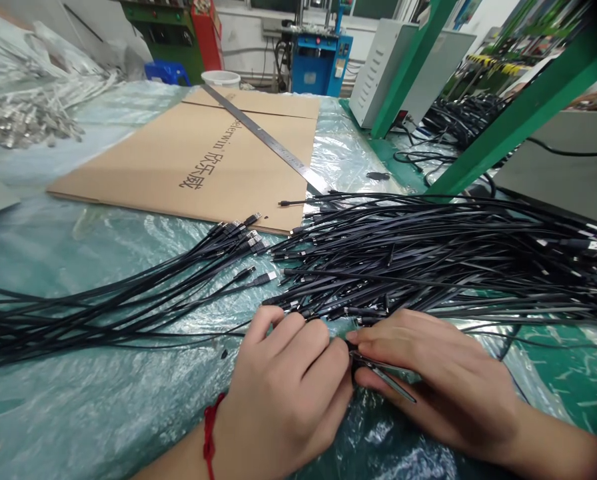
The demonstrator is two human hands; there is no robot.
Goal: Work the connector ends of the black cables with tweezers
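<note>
My left hand (293,380), a red cord round its wrist, is closed with its fingers curled. A thin black cable (236,331) runs into it from the left, and most of what lies inside the fist is hidden. My right hand (443,380) is closed beside it, its thumb and fingers round a slim silver two-legged metal tool (391,383). The tool's near end meets a small dark piece between the hands, too covered to make out. Just beyond the hands lies a large heap of black USB cables (403,257). A smaller bundle of black cables (143,287) lies to the left, its plugs pointing right.
A flat cardboard sheet (153,167) with a steel ruler (263,137) across it lies behind the cables. Clear plastic film (103,400) covers the green table. Green metal posts (523,113) and a grey machine box (378,73) stand at right. Pale cables (23,120) are piled at far left.
</note>
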